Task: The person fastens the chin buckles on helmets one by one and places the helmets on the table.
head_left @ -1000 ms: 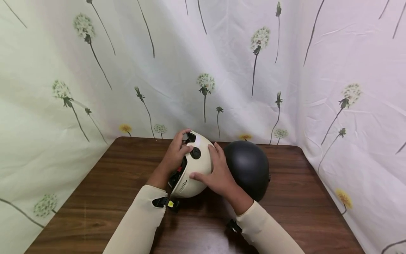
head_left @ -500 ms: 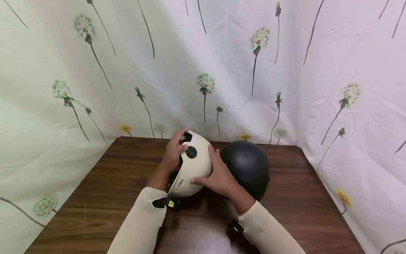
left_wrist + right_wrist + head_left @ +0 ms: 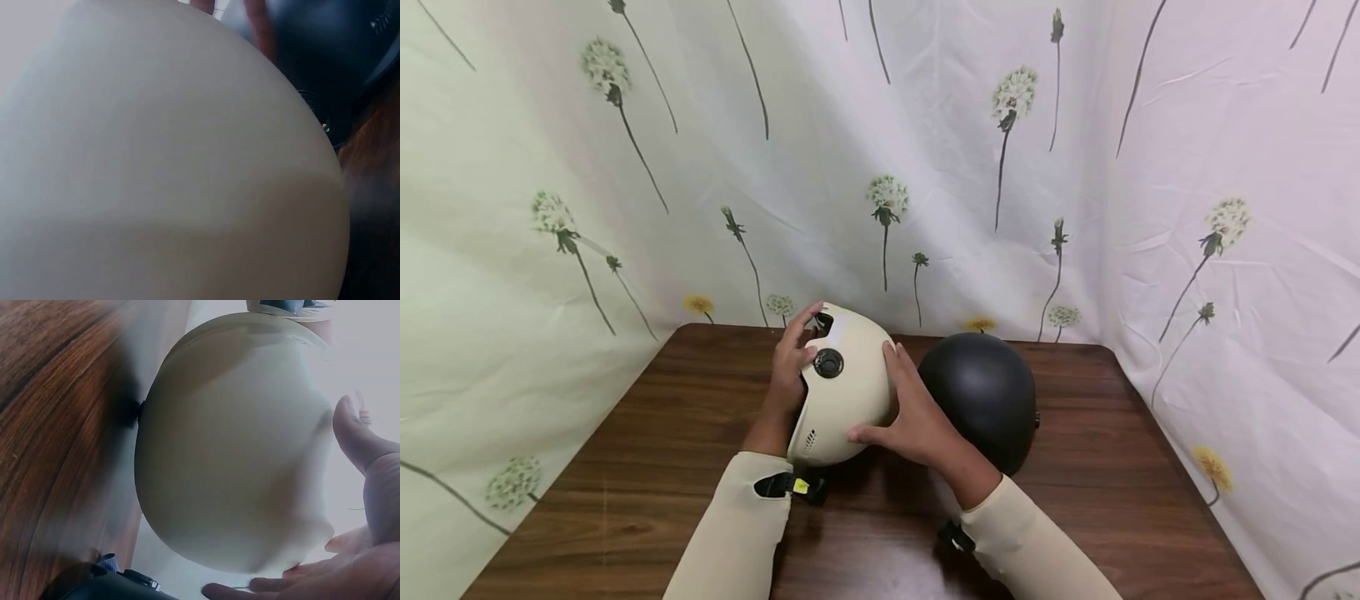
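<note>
A cream helmet (image 3: 853, 392) with a black round dial (image 3: 829, 363) and a small slotted vent leans tilted over the table, its opening turned to the left. My left hand (image 3: 790, 367) grips its left rim, thumb beside the dial and fingers at the far edge. On the shell's right side rests my right hand (image 3: 917, 417), thumb and fingers spread apart. The right wrist view shows that hand (image 3: 356, 550) cupped loosely along the smooth shell (image 3: 231, 444). In the left wrist view the shell (image 3: 169, 137) fills most of the picture, and the left hand is hidden.
A matte black helmet (image 3: 977, 392) sits dome up just right of the right hand, close to the cream one. Both stand on a dark brown wooden table (image 3: 670, 433). White curtains (image 3: 820, 167) printed with dandelions hang behind and at the sides.
The cream helmet has turned and shifted left, its red-marked interior going out of sight. The left hand moved left with it; the right hand shifted slightly left. The black helmet stayed put.
</note>
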{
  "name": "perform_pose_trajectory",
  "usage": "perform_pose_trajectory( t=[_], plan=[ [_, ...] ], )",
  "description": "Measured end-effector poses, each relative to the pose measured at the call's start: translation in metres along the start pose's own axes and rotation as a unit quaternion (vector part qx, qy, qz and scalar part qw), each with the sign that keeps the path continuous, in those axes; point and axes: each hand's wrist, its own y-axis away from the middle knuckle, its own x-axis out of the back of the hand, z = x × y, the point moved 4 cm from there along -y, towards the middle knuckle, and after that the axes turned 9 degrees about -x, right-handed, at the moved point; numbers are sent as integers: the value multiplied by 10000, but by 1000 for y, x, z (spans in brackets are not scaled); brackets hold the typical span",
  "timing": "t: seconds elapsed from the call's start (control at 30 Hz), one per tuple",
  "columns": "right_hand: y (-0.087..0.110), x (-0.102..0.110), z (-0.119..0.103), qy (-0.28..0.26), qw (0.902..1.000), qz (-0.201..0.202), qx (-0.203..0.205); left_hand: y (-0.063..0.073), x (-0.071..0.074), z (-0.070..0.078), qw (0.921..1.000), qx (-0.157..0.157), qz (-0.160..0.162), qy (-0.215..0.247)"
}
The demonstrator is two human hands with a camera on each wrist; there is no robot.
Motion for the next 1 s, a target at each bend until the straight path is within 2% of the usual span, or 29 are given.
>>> perform_pose_trajectory(
  t=[0.1,0.3,0.43,0.57,0.77,1.0],
  plan=[
    [1,0,-1,-26,10000,-42,47,4,1,0,9997,-238,98,-9],
    [0,0,0,30,9997,26,232,9,1,-1,9975,-425,481,289],
    [0,-1,1,14,9999,-16,154,11,2,-1,9942,-599,820,364],
    [0,-4,2,-52,9999,-114,43,14,5,0,9903,-798,1120,208],
    [3,-7,3,-94,9995,-256,130,22,10,3,9834,-1068,1444,272],
    [8,-3,1,-127,9997,-192,114,28,10,2,9807,-1052,1429,827]
  ],
)
